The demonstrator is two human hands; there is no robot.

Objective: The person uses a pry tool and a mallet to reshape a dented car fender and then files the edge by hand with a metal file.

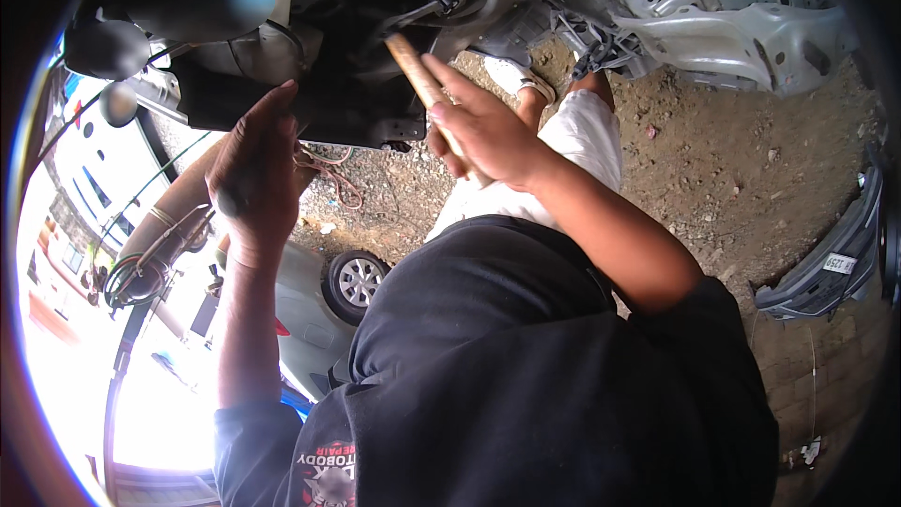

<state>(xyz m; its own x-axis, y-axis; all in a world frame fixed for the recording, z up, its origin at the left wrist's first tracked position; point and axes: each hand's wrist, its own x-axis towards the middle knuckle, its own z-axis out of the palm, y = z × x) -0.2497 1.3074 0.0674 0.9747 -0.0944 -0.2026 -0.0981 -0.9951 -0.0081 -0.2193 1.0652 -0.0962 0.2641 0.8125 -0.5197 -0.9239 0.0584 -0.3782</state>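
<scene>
My right hand is closed around the pale wooden handle of what looks like a hammer. The handle slants up and left toward the dark engine bay. At its upper end a blurred grey shape, probably the head, is hard to make out against the dark parts. My left hand is raised at the left, its fingers stretched upward and nothing visible in it. Its fingertips are near a black panel along the car's lower front; whether they touch it I cannot tell.
Bare metal front structure of the car juts out at upper right. A detached dark bumper lies on the gravel at far right. A silver car's wheel shows at lower left. Reddish cable lies near my left hand.
</scene>
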